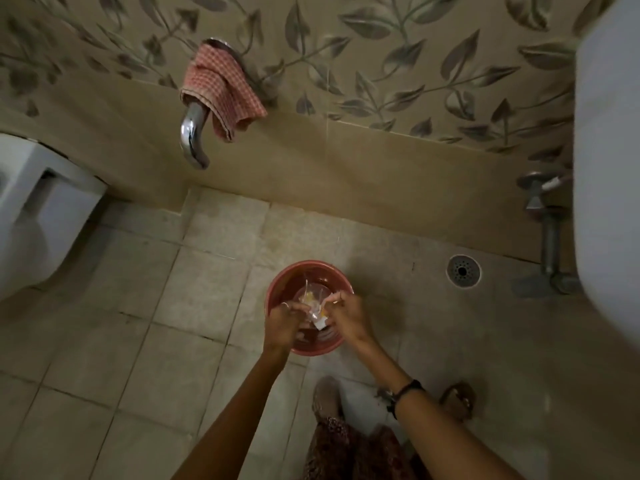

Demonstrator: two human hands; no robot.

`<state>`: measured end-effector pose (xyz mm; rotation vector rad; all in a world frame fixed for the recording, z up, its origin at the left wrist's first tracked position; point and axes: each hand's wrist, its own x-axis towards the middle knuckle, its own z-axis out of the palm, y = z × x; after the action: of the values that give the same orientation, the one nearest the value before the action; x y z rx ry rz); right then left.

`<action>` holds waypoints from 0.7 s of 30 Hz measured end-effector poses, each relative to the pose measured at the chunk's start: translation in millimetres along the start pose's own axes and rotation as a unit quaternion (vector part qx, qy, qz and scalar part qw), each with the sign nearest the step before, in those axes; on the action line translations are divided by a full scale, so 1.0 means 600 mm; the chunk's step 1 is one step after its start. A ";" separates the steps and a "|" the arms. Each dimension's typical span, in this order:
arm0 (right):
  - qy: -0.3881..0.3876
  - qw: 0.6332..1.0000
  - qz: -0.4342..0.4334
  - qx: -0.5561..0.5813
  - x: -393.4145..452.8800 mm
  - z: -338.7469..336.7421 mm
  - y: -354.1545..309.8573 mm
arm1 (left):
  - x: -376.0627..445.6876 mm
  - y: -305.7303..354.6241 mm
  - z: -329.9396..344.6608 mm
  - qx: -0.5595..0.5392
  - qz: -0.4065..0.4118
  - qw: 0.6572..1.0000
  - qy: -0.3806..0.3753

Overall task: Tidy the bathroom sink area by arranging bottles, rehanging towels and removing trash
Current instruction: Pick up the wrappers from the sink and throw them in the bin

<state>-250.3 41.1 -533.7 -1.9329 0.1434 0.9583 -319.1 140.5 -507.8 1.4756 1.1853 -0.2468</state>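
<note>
Here we hold a crumpled clear wrapper [317,308] with yellow and white bits over the red bucket [277,292] on the floor tiles — our left hand [284,323] pinches its left edge, our right hand [348,315] grips its right edge. Far left on the wall, a red checked towel [221,91] drapes over a chrome tap [194,140]. Right of the bucket sits a round floor drain [463,271] — beyond it, the white basin [609,168].

Leaf-patterned wall tiles [381,46], beige floor tiles [145,341], round floor drain [463,270], dim light.
</note>
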 end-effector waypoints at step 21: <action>0.377 0.834 -0.220 0.337 -0.232 -0.643 -0.301 | -0.318 0.580 0.365 0.066 0.498 0.861 -0.075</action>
<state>-45.8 -201.6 -217.5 -1.4577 0.4080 -0.2086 -43.5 -78.0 -221.5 1.9581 0.1703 0.2758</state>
